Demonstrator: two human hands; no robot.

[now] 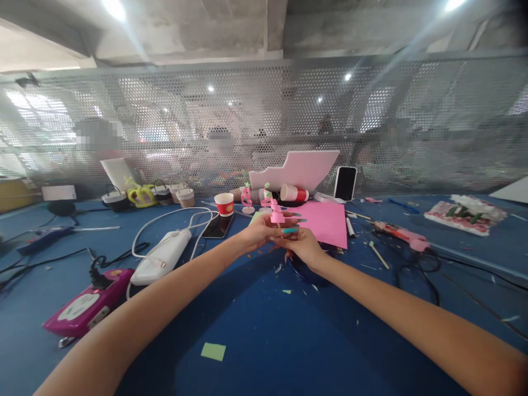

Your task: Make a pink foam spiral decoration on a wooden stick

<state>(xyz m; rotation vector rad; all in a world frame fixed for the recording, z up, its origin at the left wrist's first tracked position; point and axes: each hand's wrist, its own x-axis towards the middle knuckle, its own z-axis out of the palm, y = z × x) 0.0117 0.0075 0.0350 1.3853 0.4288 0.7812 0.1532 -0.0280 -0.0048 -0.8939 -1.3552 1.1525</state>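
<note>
My left hand [259,230] is closed on a small pink paper figure [277,212], which stands up above the fingers. My right hand [306,245] meets it from the right, fingers bent in against the left fingertips; what they pinch, if anything, is hidden. A narrow teal piece [290,230] shows between the hands; I cannot tell whether it is a long nail or a tool. Two similar pink curled paper figures with green tops, one to the left [247,199] and one behind [266,196], stand beyond. A pink paper sheet [325,220] lies behind my right hand.
A red-and-white paper cup [224,204] stands by a dark phone [218,226]. Left are a white power bank [163,257] with cable and a magenta power strip [88,302]. Right lies a pink glue gun [402,235] with a black cord. A green paper scrap [213,351] lies in front.
</note>
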